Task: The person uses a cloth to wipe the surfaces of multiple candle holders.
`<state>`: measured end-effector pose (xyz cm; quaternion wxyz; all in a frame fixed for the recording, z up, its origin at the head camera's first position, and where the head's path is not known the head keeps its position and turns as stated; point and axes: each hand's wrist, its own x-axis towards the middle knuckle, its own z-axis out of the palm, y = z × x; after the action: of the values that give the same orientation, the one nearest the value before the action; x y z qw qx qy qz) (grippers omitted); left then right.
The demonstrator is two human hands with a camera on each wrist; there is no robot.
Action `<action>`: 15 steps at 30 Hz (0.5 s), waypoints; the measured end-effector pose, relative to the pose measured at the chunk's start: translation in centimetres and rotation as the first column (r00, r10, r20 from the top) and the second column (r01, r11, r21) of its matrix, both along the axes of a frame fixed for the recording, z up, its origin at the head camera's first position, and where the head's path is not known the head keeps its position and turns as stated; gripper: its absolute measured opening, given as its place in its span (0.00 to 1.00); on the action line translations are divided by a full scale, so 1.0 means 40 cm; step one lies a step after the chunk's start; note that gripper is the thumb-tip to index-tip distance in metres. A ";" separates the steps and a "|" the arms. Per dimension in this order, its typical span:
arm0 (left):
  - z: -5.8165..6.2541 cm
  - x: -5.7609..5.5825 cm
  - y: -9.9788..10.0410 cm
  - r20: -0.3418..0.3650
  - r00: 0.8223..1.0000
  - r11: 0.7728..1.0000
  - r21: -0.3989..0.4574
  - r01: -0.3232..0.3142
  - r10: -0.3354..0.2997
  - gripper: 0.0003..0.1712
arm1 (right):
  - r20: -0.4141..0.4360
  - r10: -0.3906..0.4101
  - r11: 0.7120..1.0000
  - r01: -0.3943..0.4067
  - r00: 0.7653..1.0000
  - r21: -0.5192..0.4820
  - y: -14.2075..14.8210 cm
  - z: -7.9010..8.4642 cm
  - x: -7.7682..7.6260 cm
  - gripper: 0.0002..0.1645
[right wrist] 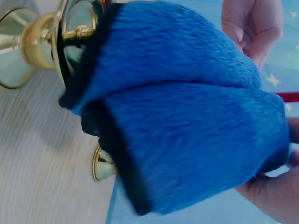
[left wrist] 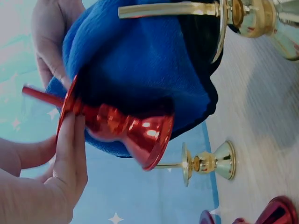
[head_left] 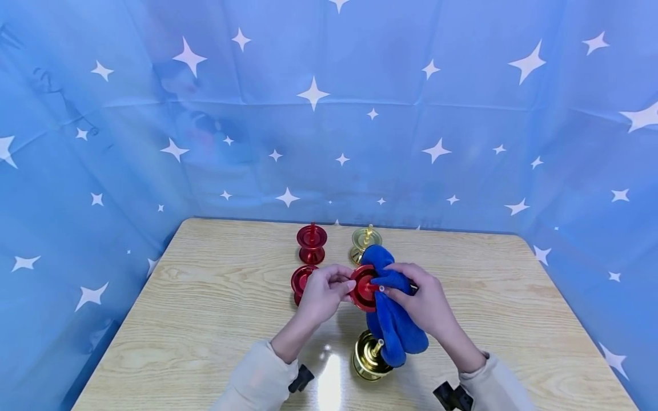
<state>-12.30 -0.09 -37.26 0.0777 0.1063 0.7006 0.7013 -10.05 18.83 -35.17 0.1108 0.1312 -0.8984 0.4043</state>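
My left hand (head_left: 324, 294) pinches the dish rim of a shiny red candle holder (head_left: 361, 290), thumb on one face and fingers on the other. In the left wrist view this candle holder (left wrist: 147, 135) hangs above the table, its flared base and thin spike showing. My right hand (head_left: 425, 298) grips a blue plush cloth (head_left: 401, 328) with a dark edge and has it up against the red dish. The cloth droops in folds and overlaps a gold candle holder (head_left: 366, 365) in the head view. In the right wrist view, cloth hides most of the red piece.
Behind the hands stand another red candle holder (head_left: 312, 238) and a gold one (head_left: 358, 254). A further red candle holder (head_left: 300, 279) is partly covered by the left hand. The wooden table (head_left: 205, 319) ends at a blue star-patterned curtain (head_left: 319, 131).
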 end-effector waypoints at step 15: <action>0.019 -0.011 -0.033 -0.086 0.990 0.987 -0.128 0.102 -0.113 0.08 | -0.155 0.135 0.991 -0.130 0.979 0.043 0.019 0.024 -0.024 0.19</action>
<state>-12.74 -1.43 -36.51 0.0891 0.1714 0.7386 0.6459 -11.01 19.57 -34.21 0.1522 0.2240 -0.8826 0.3843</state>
